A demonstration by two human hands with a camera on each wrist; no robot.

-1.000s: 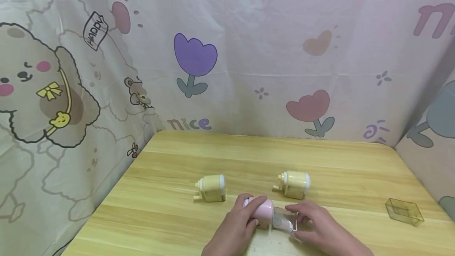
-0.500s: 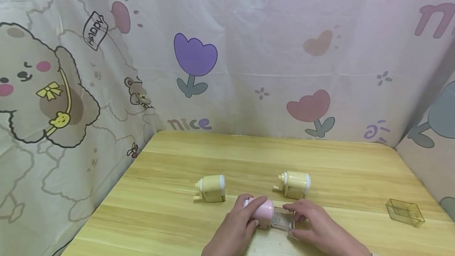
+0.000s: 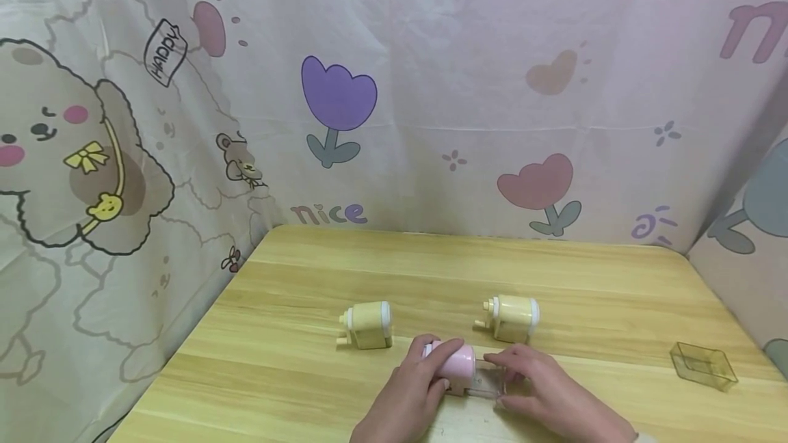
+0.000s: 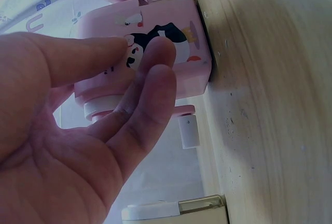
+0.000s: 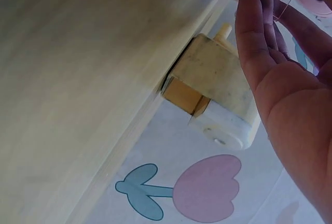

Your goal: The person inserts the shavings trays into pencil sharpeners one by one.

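A pink crank pencil sharpener (image 3: 460, 362) stands near the front middle of the table. My left hand (image 3: 403, 395) grips it from the left, fingers over the top and thumb on the near side. In the left wrist view, the cartoon print (image 4: 175, 41) on its side and its white crank knob (image 4: 190, 131) show. From its right end sticks out a clear shavings drawer (image 3: 486, 383), partly inside the body. My right hand (image 3: 544, 388) pinches the drawer's outer end between the thumb and fingers.
Behind the hands stand two pale yellow pencil sharpeners, one to the left (image 3: 371, 325) and one to the right (image 3: 516, 318). A see-through yellowish drawer (image 3: 703, 366) lies alone at the right of the table (image 3: 295, 388). A printed cloth (image 3: 418, 87) hangs behind.
My right hand has moved slightly left, and the clear drawer has slid further into the pink pencil sharpener. My left hand has kept its grip in place.
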